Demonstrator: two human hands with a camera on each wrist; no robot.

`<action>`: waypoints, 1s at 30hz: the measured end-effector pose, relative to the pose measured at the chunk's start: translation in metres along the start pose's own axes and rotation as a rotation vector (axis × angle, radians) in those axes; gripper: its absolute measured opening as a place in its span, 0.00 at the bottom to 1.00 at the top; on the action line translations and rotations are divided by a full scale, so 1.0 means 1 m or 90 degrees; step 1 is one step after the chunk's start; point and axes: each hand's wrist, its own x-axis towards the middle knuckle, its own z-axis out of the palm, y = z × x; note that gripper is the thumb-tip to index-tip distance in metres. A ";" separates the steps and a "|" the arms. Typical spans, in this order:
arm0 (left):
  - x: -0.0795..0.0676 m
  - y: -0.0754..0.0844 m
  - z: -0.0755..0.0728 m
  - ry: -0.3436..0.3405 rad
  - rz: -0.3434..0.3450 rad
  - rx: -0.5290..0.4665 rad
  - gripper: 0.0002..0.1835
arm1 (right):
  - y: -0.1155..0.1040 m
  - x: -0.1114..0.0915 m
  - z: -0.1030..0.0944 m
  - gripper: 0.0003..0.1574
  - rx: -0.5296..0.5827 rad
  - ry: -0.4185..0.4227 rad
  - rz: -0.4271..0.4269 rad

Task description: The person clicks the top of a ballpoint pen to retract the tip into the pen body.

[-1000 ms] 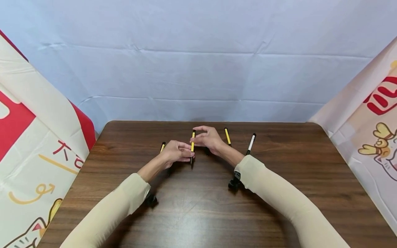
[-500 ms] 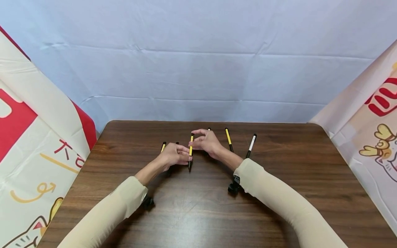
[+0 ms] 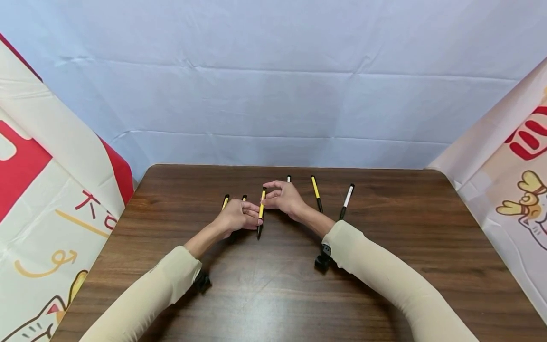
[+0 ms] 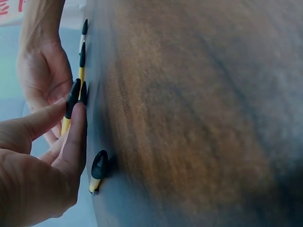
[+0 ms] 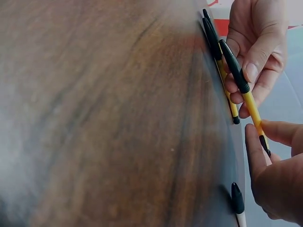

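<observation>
Both hands hold one yellow pen [image 3: 261,209] with a black grip and tip, the tip pointing toward the person. My left hand [image 3: 236,216] pinches it near the black grip between thumb and fingers. At the far, black-capped end, my right hand [image 3: 287,198] pinches the yellow barrel, as the right wrist view shows of this pen [image 5: 252,108]. In the right wrist view, the pen appears raised off the table. Two more yellow pens, one farther left [image 3: 225,201] and one closer [image 3: 244,197], lie partly hidden behind my left hand. A white pen [image 3: 288,178] peeks out behind my right hand.
Right of my right hand, a yellow pen [image 3: 316,192] and a white pen [image 3: 348,199] lie on the dark wooden table [image 3: 273,294]. A pale cloth [image 3: 273,95] hangs behind the table's far edge. Printed cloths [image 3: 55,190] flank the sides.
Both hands have shifted slightly left and toward the person with the yellow pen. The second yellow pen on the left and the white pen behind my right hand have come into sight.
</observation>
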 end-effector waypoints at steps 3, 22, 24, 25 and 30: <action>-0.002 -0.001 0.001 0.006 0.008 0.016 0.20 | 0.001 -0.001 0.001 0.39 -0.032 0.006 0.002; -0.004 -0.006 0.002 0.038 0.086 0.212 0.17 | 0.005 -0.002 0.001 0.34 -0.222 0.035 -0.037; -0.003 -0.007 0.002 0.038 0.098 0.224 0.17 | 0.006 -0.002 0.001 0.34 -0.234 0.038 -0.039; -0.003 -0.008 0.002 0.040 0.104 0.232 0.17 | 0.006 -0.002 0.001 0.34 -0.241 0.041 -0.040; -0.003 -0.007 0.004 0.045 0.120 0.261 0.18 | 0.007 -0.001 0.002 0.33 -0.273 0.051 -0.039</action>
